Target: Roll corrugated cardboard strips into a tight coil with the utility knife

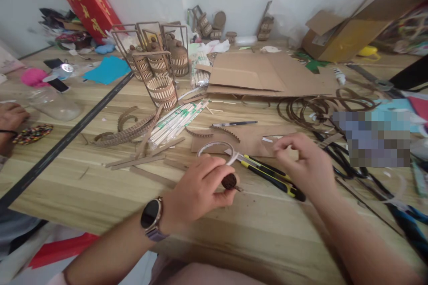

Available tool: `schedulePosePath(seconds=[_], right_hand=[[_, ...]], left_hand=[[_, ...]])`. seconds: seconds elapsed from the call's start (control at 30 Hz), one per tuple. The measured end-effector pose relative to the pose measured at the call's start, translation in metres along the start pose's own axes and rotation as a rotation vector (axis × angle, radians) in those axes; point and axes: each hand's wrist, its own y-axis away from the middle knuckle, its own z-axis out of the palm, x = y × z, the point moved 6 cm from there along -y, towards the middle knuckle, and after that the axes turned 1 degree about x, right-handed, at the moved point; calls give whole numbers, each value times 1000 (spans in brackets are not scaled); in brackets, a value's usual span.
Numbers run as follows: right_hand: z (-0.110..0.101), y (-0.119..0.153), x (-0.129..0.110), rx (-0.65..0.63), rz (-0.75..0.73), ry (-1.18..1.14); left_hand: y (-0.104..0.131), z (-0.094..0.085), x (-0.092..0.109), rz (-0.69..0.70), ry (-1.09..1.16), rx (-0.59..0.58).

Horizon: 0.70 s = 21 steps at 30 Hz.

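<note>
My left hand (200, 187), a watch on its wrist, grips a small dark brown coiled cardboard roll (229, 181) between thumb and fingers, its round end facing right. Right behind those fingers stands a roll of clear whitish tape (218, 144). To the right, my right hand (306, 160) is raised with its fingertips pinched together; what they hold, if anything, I cannot make out. Between the hands lies a black and yellow utility knife (267, 173). Toothed cardboard strips (222, 131) and a black pen (234, 123) lie just beyond, on and near a flat cardboard piece (249, 140).
Lantern-like stick baskets (162, 91) stand at the back left, near packaged sticks (179, 120). Cardboard sheets (254, 73), coiled brown strips (310, 109) and a cardboard box (351, 31) lie farther back. Scissors (406, 222) are at right. Another person's hand (11, 116) rests at far left.
</note>
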Motion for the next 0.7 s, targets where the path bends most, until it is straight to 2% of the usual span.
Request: schedulePosePath(seconds=[0.07,0.13,0.2,0.27,0.37,0.47,0.7], right_hand=[[-8,-3,12,65,83,-39],[-4,-1,12,49,119,-125],[11,6,5,-10,199,-349],[30,18,-5,-96,361,-645],[53,36,-23,-235,516,-870],[60,44,-31,-306,551,-938],[62,45,-30,-360,534,-884]], left_hand=[[-1,-2,-10,-75,22,25],[-2,2,-18,-129,10,-1],[-3,4,-23,-170,0,-13],[-3,4,-23,-205,34,1],[-3,4,-19,-248,164,11],[-3,5,-16,-290,276,2],[-2,9,-17,-340,363,4]])
